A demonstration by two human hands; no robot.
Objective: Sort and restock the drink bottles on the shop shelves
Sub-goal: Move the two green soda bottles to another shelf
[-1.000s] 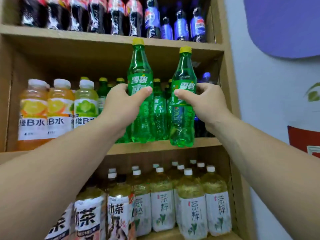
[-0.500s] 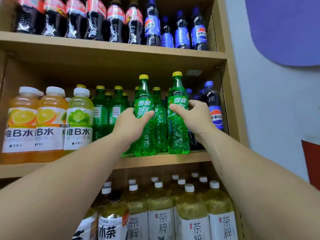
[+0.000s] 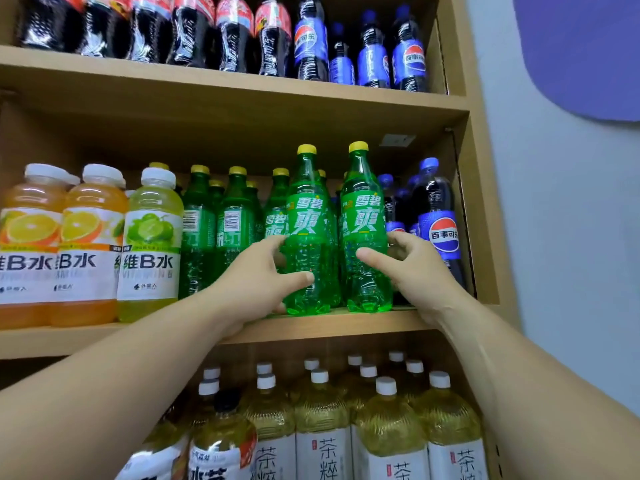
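Sprite bottles [image 3: 306, 233] [image 3: 364, 230] stood at the middle shelf's [image 3: 329, 325] front edge, left of the Pepsi bottle [image 3: 438, 223]. Your left hand [image 3: 263, 285] and right hand [image 3: 412, 268] each loosely cupped one; sliding them back squarely, labels forward, would have served best.

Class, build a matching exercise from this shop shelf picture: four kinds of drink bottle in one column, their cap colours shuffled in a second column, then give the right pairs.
Bottles:
1. green soda bottle in the left hand
2. orange vitamin drink
3. dark cola bottle on the middle shelf
4. dark-capped tea bottle on the bottom shelf

Cap colours:
A. blue
B. black
C. yellow
D. white

Pairs: 1-C, 2-D, 3-A, 4-B
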